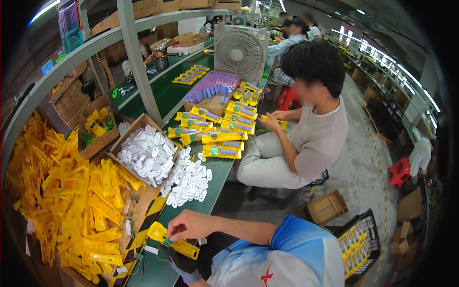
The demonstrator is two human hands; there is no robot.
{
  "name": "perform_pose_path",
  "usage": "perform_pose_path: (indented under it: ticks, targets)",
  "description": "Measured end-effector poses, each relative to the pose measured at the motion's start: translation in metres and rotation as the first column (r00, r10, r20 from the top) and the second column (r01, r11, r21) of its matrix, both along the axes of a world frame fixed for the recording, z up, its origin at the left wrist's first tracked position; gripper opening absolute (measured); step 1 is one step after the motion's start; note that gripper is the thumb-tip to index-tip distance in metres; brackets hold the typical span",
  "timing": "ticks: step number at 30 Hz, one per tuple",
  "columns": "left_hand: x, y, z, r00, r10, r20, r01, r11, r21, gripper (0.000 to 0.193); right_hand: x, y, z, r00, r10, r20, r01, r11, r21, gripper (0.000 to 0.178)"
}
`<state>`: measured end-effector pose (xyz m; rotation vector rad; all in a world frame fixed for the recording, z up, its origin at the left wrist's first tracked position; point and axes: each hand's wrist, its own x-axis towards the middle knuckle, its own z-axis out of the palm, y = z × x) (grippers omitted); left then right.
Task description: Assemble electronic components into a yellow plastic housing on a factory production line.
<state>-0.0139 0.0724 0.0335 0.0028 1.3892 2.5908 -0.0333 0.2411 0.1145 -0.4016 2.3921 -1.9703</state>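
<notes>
Nearer the wearer than the box [142,120] of white parts [148,155], the right hand [192,225] pinches a green board [168,242] over a yellow shell [185,248] — the gloved left hand [184,262] just beside, its grip unclear — while a shell heap [62,191] spreads left of the box.

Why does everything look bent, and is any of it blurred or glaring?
In the head view, the wide fisheye bends the shelf rail and leaves the corners black; in the head view, a tube light glares at upper left; also in the head view, the seated co-worker's face is blurred, while the yellow casing in hand looks fairly clear.
</notes>
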Motion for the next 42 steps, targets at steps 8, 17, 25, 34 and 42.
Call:
perform_pose_path:
  ticks: [8, 17, 25, 34, 42]
  targets:
    - [-0.003, -0.007, -0.011, 0.995, -0.096, 0.017, 0.097, 0.992, -0.075, 0.049, 0.001, 0.004, -0.009, 0.996, 0.044, 0.084, -0.038, 0.997, -0.074, 0.019]
    - [-0.003, -0.008, 0.003, 0.992, -0.019, -0.127, -0.018, 0.960, -0.279, 0.053, -0.002, 0.001, -0.021, 0.992, -0.015, 0.122, 0.042, 0.975, -0.217, 0.014]
    - [0.002, -0.013, 0.014, 1.000, -0.013, 0.008, 0.014, 0.988, -0.153, 0.055, 0.003, -0.004, -0.024, 0.987, -0.016, 0.159, 0.040, 0.988, -0.151, 0.015]
    - [-0.009, -0.003, 0.026, 0.976, -0.181, 0.122, 0.172, 0.982, 0.080, 0.045, 0.002, 0.009, -0.041, 0.970, -0.053, 0.237, 0.133, 0.932, -0.337, 0.013]
    - [-0.006, -0.011, 0.033, 0.992, -0.082, 0.093, 0.080, 0.996, 0.029, 0.050, -0.003, -0.002, -0.043, 0.963, -0.055, 0.263, 0.137, 0.942, -0.306, 0.013]
